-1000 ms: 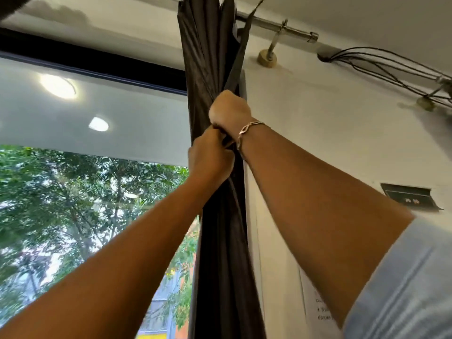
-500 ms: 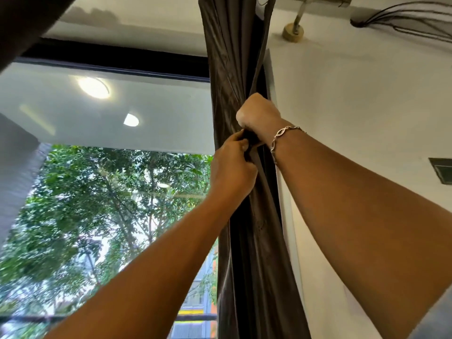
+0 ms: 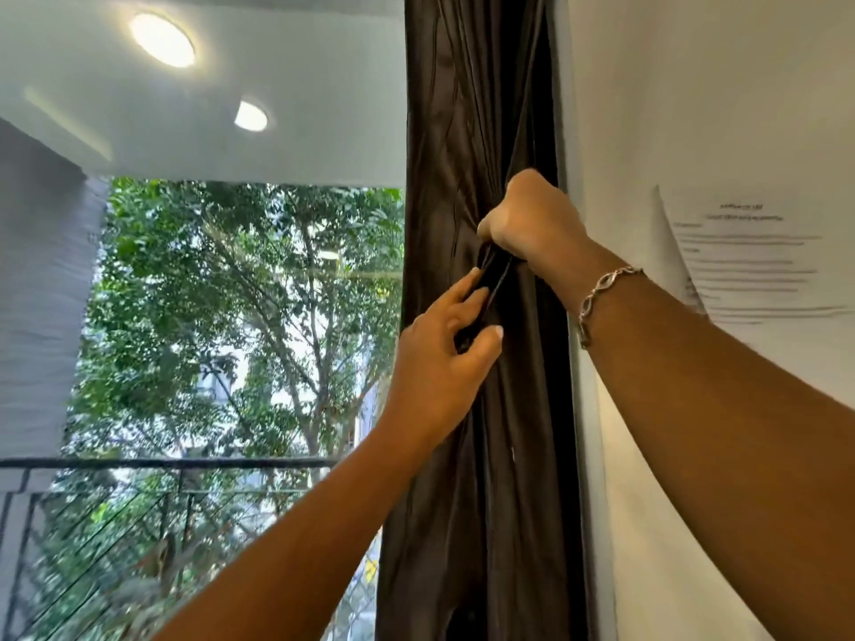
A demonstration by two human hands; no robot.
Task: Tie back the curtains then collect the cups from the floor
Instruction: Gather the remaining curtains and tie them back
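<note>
A dark brown curtain (image 3: 476,108) hangs bunched into a narrow column between the window and the white wall. My right hand (image 3: 532,219), with a bracelet on its wrist, is clenched on the gathered fabric at its right side. Just below it my left hand (image 3: 444,358) pinches a dark strap or fold (image 3: 486,289) of the curtain between thumb and fingers. The two hands are close together, almost touching. No cups are in view.
A large window (image 3: 231,316) on the left shows trees and a balcony railing (image 3: 162,464). The white wall (image 3: 694,108) on the right carries a printed paper sheet (image 3: 749,252) with a curled edge. Ceiling lights (image 3: 162,39) reflect in the glass.
The view has tilted down, so the curtain rod left the frame. My hands have slid lower on the curtain, and my left hand has loosened from a fist to a pinch.
</note>
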